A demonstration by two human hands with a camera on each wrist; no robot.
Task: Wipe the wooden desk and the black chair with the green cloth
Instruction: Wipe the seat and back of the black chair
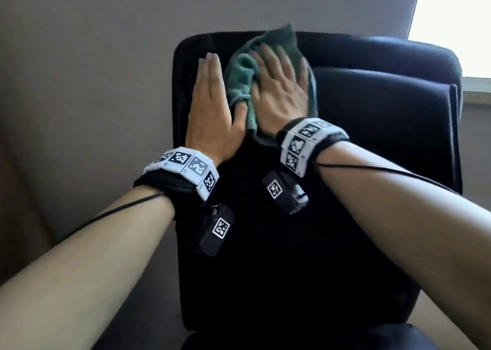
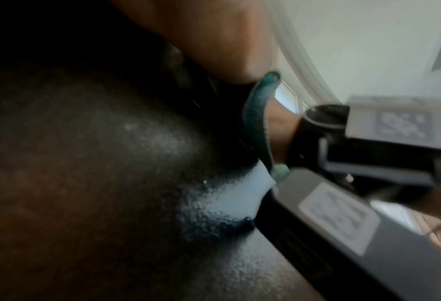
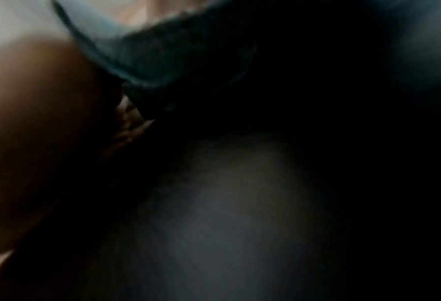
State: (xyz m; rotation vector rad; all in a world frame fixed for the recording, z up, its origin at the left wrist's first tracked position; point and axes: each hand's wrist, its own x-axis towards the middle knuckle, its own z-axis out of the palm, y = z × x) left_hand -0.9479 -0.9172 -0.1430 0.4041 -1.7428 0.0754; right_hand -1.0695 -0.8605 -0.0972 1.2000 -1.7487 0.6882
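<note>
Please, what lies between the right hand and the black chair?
The cloth lies there. In the head view the right hand presses flat on it against the chair. The left hand rests bare on the chair.

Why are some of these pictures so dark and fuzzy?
Head view: fairly sharp, with window glare at the top right; the green cloth is a little smeared. Left wrist view: blurred, a pale sheen on the black chair. Right wrist view: mostly dark and soft, because the right hand lies close against the chair.
</note>
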